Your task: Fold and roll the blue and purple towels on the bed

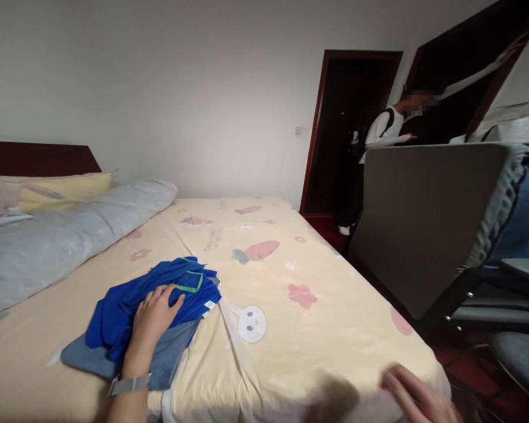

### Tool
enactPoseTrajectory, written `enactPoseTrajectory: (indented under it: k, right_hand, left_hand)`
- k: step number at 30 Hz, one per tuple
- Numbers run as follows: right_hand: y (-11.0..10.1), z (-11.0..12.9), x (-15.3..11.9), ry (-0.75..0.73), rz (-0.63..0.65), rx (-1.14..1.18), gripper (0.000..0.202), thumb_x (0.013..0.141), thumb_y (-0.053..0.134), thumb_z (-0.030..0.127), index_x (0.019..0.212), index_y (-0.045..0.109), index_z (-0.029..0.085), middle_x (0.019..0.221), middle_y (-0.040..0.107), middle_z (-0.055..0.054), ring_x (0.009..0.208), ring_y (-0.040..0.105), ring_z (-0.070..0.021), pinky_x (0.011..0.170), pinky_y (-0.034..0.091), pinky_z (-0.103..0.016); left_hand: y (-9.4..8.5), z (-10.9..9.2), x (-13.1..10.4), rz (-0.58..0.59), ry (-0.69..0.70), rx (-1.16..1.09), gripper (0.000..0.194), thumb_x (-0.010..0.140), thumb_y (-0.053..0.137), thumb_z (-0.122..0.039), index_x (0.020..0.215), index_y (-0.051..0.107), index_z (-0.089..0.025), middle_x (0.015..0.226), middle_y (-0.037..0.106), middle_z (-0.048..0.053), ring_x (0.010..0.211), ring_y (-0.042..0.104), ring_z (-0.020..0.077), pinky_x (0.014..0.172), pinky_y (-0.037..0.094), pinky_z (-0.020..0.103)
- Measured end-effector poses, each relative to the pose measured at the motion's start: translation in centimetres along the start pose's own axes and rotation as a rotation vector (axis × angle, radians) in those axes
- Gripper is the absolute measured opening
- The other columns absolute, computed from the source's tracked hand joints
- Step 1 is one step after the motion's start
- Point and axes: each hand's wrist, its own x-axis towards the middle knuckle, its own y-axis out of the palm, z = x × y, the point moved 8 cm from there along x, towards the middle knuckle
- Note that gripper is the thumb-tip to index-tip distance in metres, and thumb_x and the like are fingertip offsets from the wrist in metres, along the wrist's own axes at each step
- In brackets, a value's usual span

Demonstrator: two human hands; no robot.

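Observation:
My left hand (156,314), with a wristband on the wrist, rests on top of a bunched blue garment (114,311) with green trim and a small white tag. Its fingers lie over the cloth and its thumb is held apart. Under the blue garment is a folded grey-blue cloth (167,358), its lower part sticking out. Both lie on the bed sheet (282,346), near the bed's front edge. My right hand (418,396), blurred by motion, is over the bed's front right corner, away from the garments. Whether its fingers hold anything does not show.
A rolled grey quilt (92,211) and a yellow pillow (70,191) lie at the headboard (35,157). Right of the bed stand a dark upright panel (423,217) and a chair (511,311). Behind the panel, a person (385,126) reaches up beside a doorway.

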Motion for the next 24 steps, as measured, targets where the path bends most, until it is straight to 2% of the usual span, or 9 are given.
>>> enactPoseTrajectory:
  k: [4,6,8,11,13,15,17,21,24]
  right_hand:
    - [6.9,8.0,6.7,-0.33,0.064,0.287,0.039,0.099,0.033,0.036,0.068,0.051,0.022,0.063,0.058,-0.001,0.06,0.057,-0.0158,0.059,0.045,-0.025]
    - [9.9,9.8,8.5,-0.375,0.058,0.291,0.036,0.097,0.035,0.035,0.067,0.051,0.021,0.063,0.057,-0.001,0.058,0.053,-0.0151,0.058,0.04,-0.025]
    - [12.1,10.0,9.0,-0.364,0.074,0.253,0.034,0.094,0.038,0.034,0.067,0.052,0.02,0.062,0.056,0.0,0.057,0.051,-0.0146,0.057,0.036,-0.026]
    - [13.4,9.3,9.0,-0.307,0.114,0.302,0.033,0.093,0.04,0.033,0.066,0.053,0.02,0.061,0.055,0.0,0.057,0.049,-0.0144,0.057,0.033,-0.026]
    - [13.3,9.2,9.2,-0.257,0.121,0.427,0.033,0.094,0.041,0.034,0.067,0.055,0.019,0.063,0.056,0.0,0.059,0.05,-0.0146,0.059,0.034,-0.026]
    - [13.4,9.6,9.5,-0.202,0.128,0.582,0.035,0.094,0.044,0.037,0.067,0.057,0.018,0.063,0.056,0.0,0.061,0.05,-0.0146,0.059,0.035,-0.026]
    - [14.0,10.4,9.5,-0.143,0.182,0.786,0.035,0.092,0.05,0.043,0.073,0.062,0.017,0.065,0.058,-0.001,0.062,0.052,-0.0151,0.058,0.037,-0.026]
    - [16.5,12.4,7.9,0.019,0.457,1.339,0.047,0.086,0.056,0.062,0.096,0.067,0.018,0.079,0.066,-0.004,0.069,0.061,-0.0191,0.059,0.047,-0.028]
    - [17.0,12.4,7.1,0.119,0.489,1.482,0.046,0.081,0.066,0.061,0.089,0.069,0.016,0.078,0.068,-0.004,0.076,0.065,-0.0198,0.071,0.051,-0.029]
  left_hand:
    - [4.2,0.9,0.6,-0.077,-0.234,0.052,0.045,0.097,0.041,-0.043,0.132,0.056,-0.02,0.124,0.063,0.016,0.104,0.062,0.0316,0.084,0.047,0.04]
    - [5.5,2.3,1.0,-0.076,-0.292,0.043,0.051,0.097,0.041,-0.044,0.14,0.048,-0.018,0.119,0.063,0.019,0.1,0.064,0.0323,0.083,0.048,0.04]
    - [6.6,3.4,1.8,0.032,-0.295,-0.02,0.053,0.096,0.041,-0.043,0.141,0.047,-0.016,0.111,0.065,0.018,0.096,0.067,0.0319,0.082,0.048,0.039]
    - [6.2,3.5,2.6,0.105,-0.254,-0.164,0.041,0.095,0.042,-0.038,0.127,0.057,-0.018,0.104,0.067,0.014,0.094,0.068,0.031,0.08,0.05,0.038]
    - [3.7,2.2,2.6,-0.051,-0.192,-0.245,0.031,0.091,0.047,-0.033,0.117,0.059,-0.021,0.107,0.066,0.011,0.097,0.067,0.0287,0.08,0.05,0.035]
    - [0.8,-0.7,1.4,-0.244,-0.085,-0.343,0.025,0.087,0.05,-0.03,0.109,0.06,-0.023,0.109,0.064,0.008,0.098,0.066,0.0254,0.08,0.051,0.033]
    - [-1.0,-5.5,-0.7,-0.301,0.106,-0.463,0.019,0.086,0.05,-0.028,0.101,0.06,-0.024,0.103,0.064,0.006,0.096,0.067,0.023,0.082,0.052,0.031]
    - [-0.3,-18.2,-7.3,0.018,0.567,-0.495,0.023,0.081,0.054,-0.018,0.1,0.061,-0.03,0.096,0.068,0.003,0.084,0.069,0.0204,0.074,0.056,0.028]
    - [0.3,-24.4,-11.7,0.116,0.754,-0.433,0.029,0.078,0.058,-0.013,0.1,0.063,-0.03,0.097,0.071,0.004,0.083,0.07,0.0232,0.072,0.058,0.031]
